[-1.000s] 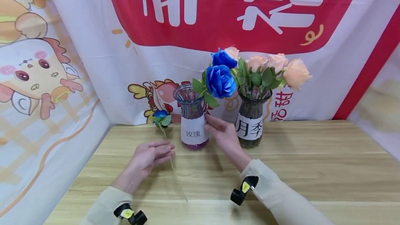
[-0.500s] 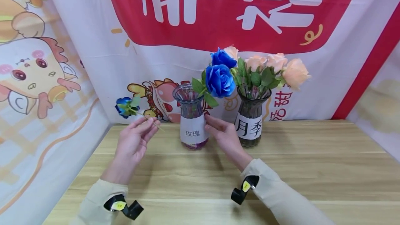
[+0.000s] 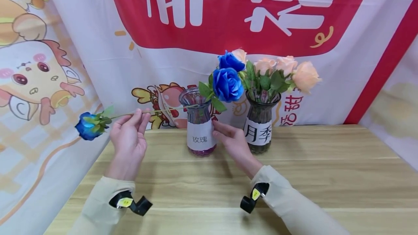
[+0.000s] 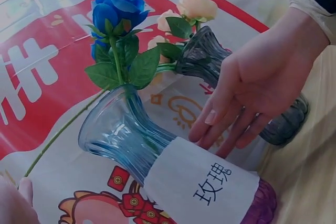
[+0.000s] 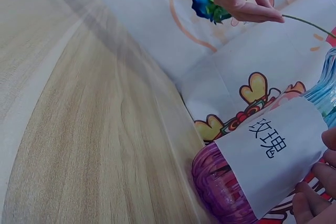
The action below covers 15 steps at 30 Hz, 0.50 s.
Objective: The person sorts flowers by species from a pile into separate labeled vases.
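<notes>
My left hand [image 3: 128,139] pinches the thin stem of a blue rose [image 3: 89,126]. The bloom points left and the stem runs right, almost level, its end at the mouth of the left glass vase [image 3: 200,113]. This vase has a clear bluish top, a purple base and a white label [image 4: 210,182] reading 玫瑰. My right hand [image 3: 233,142] rests its fairly straight fingertips against the vase's right side. Two blue roses [image 3: 228,84] with green leaves lean right from its mouth. In the left wrist view only part of my left hand [image 4: 16,203] shows.
Right of my right hand stands a dark glass vase [image 3: 259,113], labelled 月季, holding several peach roses [image 3: 305,77]. Both vases stand near the back of the wooden table [image 3: 209,195]. A printed red and white cloth [image 3: 183,61] hangs behind; another patterned cloth hangs at left.
My left hand has lifted and moved left with the blue rose, turning it from bloom-up to nearly level, bloom left, stem end at the vase mouth. My right hand has stayed at the vase.
</notes>
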Available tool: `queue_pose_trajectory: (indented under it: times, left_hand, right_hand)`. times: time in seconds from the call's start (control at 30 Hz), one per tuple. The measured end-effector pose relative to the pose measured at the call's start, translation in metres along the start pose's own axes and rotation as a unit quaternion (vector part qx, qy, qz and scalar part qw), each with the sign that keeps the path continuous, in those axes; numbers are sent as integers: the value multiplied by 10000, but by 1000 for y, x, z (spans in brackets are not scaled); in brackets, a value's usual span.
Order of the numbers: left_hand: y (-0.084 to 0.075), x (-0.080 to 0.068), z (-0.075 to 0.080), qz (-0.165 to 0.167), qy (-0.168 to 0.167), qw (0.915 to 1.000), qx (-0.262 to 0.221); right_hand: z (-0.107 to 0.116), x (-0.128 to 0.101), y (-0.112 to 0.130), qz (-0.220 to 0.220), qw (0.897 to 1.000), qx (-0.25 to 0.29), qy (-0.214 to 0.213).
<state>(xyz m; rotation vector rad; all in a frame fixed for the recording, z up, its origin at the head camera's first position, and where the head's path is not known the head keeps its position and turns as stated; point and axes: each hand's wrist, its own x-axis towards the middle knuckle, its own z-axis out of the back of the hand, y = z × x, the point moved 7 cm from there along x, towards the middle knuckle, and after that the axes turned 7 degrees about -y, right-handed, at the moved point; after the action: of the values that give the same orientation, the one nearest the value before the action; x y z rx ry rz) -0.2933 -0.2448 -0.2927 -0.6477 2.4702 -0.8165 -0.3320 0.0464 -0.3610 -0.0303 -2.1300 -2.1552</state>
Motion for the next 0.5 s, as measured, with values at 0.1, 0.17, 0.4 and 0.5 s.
queue_pose_trajectory:
  times: [0.1, 0.17, 0.4, 0.5]
  left_hand:
    - [-3, 2, -4, -212, -127, 9995, -188]
    - [-4, 4, -9, -323, -164, 9990, -259]
    - [-2, 6, -28, -1002, -174, 9939, -419]
    - [-2, 6, -37, -1358, -174, 9901, -314]
  right_hand:
    - [0, 0, 0, -39, 10000, -16, 10]
    - [0, 0, -1, -55, 10000, -12, 3]
    - [0, 0, -3, -68, 10000, -37, -21]
    - [0, 0, -3, -95, 9999, -57, -22]
